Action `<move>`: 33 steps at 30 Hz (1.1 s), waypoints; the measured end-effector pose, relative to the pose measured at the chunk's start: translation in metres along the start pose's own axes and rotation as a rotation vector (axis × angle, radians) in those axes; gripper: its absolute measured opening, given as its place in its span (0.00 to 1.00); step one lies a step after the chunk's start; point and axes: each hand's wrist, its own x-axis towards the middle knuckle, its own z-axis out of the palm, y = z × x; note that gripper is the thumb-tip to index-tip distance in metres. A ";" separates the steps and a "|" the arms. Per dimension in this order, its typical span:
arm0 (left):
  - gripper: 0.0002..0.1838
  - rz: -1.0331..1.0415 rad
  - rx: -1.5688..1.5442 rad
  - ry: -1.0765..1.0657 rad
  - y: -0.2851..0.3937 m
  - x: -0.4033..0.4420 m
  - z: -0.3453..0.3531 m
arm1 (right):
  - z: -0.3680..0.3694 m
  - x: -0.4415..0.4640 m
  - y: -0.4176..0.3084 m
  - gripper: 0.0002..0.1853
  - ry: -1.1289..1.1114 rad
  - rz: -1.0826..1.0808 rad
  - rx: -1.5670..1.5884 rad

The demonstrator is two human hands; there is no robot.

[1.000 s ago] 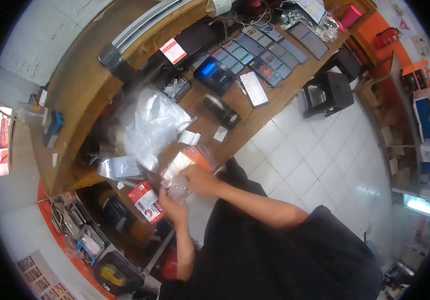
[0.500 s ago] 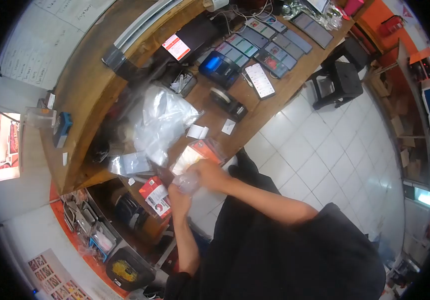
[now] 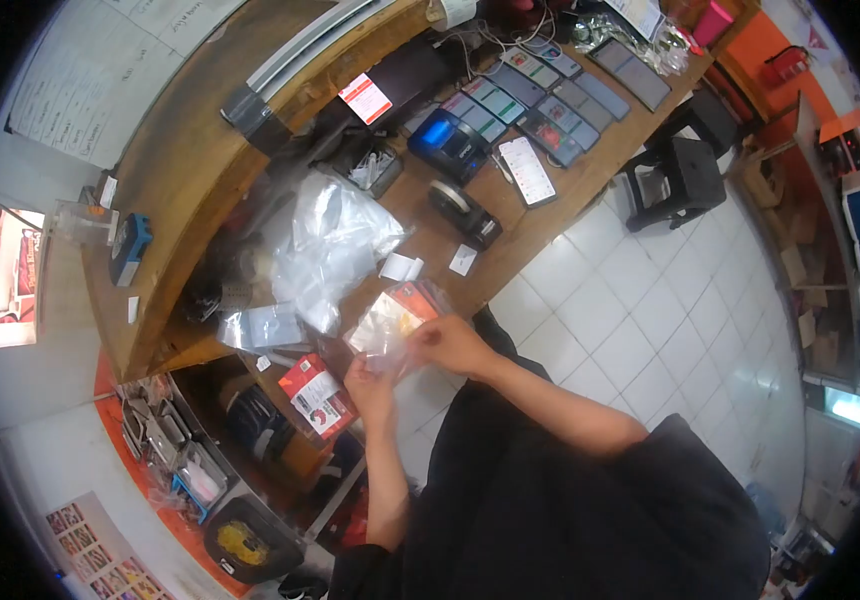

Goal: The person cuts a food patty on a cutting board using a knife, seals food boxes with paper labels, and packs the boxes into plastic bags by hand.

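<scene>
My left hand [image 3: 370, 392] pinches one side of a clear plastic bag [image 3: 390, 359] at the front edge of the wooden counter [image 3: 535, 220]. On the bag's other side, the fingers of my right hand [image 3: 453, 346] are closed on it. Just beyond, a white and orange packet [image 3: 380, 322] in clear wrapping lies on the counter, partly covered by the bag and my right hand. A red and white box [image 3: 318, 396] lies left of my left hand. Behind it is a flat plastic-wrapped packet [image 3: 261, 328].
A heap of clear plastic bags [image 3: 335, 245] covers part of the counter. Beyond it stand a tape dispenser [image 3: 464, 212] and a dark blue-lit device [image 3: 447, 146]. A lit phone [image 3: 526, 172] lies near several other phones. A black stool [image 3: 678, 180] stands on the tiled floor.
My hands have moved apart, the right one rightward. The plastic bag, bunched between them before, is now spread out between my fingers.
</scene>
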 end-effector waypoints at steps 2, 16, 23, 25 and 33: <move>0.14 -0.002 0.016 0.002 -0.004 0.002 -0.003 | 0.002 0.000 0.003 0.06 0.014 -0.013 0.075; 0.12 0.021 0.039 -0.010 0.011 -0.004 0.000 | 0.010 0.004 -0.001 0.11 0.019 0.032 0.182; 0.14 -0.047 0.044 -0.037 0.007 -0.004 -0.001 | 0.014 0.003 0.005 0.09 0.041 -0.144 0.033; 0.14 -0.028 0.031 -0.064 0.003 -0.004 -0.008 | 0.016 -0.004 -0.012 0.08 0.037 -0.169 0.011; 0.21 -0.005 -0.059 0.163 0.003 0.008 0.019 | 0.011 -0.007 0.005 0.05 -0.021 -0.356 -0.164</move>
